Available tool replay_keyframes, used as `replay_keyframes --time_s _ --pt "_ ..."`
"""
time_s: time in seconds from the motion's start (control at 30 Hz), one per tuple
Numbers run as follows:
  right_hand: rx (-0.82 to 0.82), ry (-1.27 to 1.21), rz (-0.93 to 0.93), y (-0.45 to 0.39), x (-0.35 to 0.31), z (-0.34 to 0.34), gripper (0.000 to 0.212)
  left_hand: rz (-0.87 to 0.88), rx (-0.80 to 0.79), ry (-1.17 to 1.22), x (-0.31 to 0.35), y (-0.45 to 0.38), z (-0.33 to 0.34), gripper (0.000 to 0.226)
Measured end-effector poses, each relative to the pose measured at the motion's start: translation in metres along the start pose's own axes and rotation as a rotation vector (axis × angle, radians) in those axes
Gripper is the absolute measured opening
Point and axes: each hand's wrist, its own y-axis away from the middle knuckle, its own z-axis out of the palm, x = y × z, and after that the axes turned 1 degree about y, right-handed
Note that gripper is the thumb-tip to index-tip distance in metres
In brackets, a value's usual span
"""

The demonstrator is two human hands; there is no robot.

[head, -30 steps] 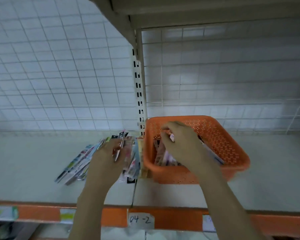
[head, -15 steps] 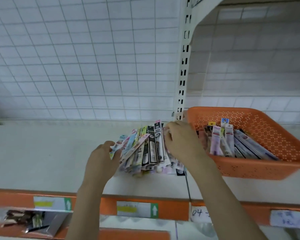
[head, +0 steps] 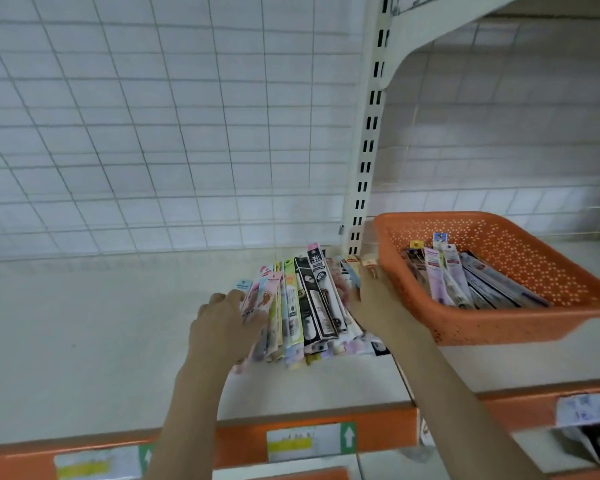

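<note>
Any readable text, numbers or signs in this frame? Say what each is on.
White up arrow on green, no words: shelf-edge label. Its yellow strip shows nothing readable.
Handwritten tag at far right: blurred, unreadable.
Pile of packets: print too small and blurred to read.
Packets in the basket: also unreadable.

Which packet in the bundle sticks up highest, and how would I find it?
Find the white slotted post at the back. Just left of the orange basket, the left hand and right hand hold a bundle of long packets between them. The highest packet is black with white print, topping even the black packet on its left.
</note>
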Motion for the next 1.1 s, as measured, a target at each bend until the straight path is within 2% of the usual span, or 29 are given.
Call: replay_keyframes --time_s 0.17,0.27,0.4,0.5,0.57,0.77,0.87,0.97,1.1 --pt "-0.026 0.029 0.041 0.001 0.002 0.002 0.041 -0.047 0.040 0.004 0.000 -0.006 0.004 0.036" --pt "-0.031 0.025 0.038 -0.001 0.004 -0.002 0.049 -0.052 0.046 0.027 0.002 -0.008 0.004 0.037" --pt "-0.113 0.034 0.000 -0.002 0.001 -0.004 0.061 -0.079 -0.021 0.047 0.005 -0.007 0.004 0.066" --pt "-0.115 0.025 -0.003 -0.008 0.000 0.002 0.056 -0.088 -0.086 -0.004 0.009 -0.009 0.005 0.084" --pt "-0.129 -0.039 0.021 -0.010 -0.002 0.006 0.053 -0.083 -0.113 -0.044 0.012 -0.009 0.005 0.089" --pt "-0.096 -0.076 0.038 -0.012 -0.004 0.002 0.062 -0.119 -0.160 0.063 0.026 -0.008 -0.004 0.068" --pt "-0.161 -0.071 0.030 -0.014 -0.006 0.000 0.058 -0.142 -0.196 0.069 0.027 -0.012 -0.005 0.056" --pt "-0.173 -0.008 0.023 -0.015 -0.010 -0.002 0.051 -0.131 -0.185 0.065 0.029 -0.015 -0.005 0.032" --pt "-0.149 0.030 0.011 -0.018 -0.014 -0.002 0.054 -0.112 -0.170 0.035 0.029 -0.017 -0.004 0.035"
